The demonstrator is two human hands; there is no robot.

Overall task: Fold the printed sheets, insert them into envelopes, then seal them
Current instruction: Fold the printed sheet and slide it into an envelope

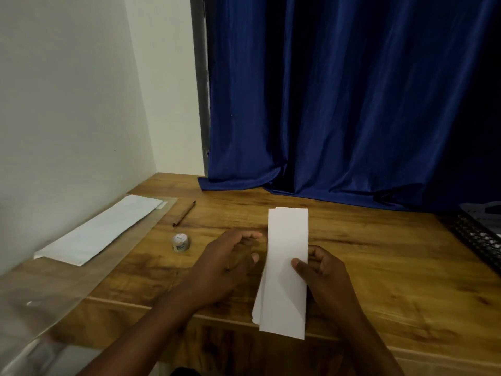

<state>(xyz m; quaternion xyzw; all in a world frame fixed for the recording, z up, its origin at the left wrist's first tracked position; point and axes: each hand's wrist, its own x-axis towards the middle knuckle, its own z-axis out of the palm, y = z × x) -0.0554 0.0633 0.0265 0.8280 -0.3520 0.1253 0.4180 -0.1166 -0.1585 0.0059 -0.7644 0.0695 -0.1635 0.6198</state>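
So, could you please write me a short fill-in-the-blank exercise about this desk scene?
1. The folded white paper sheet is held by the ____ hand.
2. The small round tape roll stands on the wooden ____.
3. The brown pencil lies between the tape roll and the ____ curtain.

Missing words: right; desk; blue

There are two hands, the left hand (230, 263) and the right hand (324, 270). I count one folded sheet (286, 270), one pile of envelopes (100, 230), one pencil (184, 213), one tape roll (180, 242), one mesh tray (479, 237) and one curtain (339, 104).
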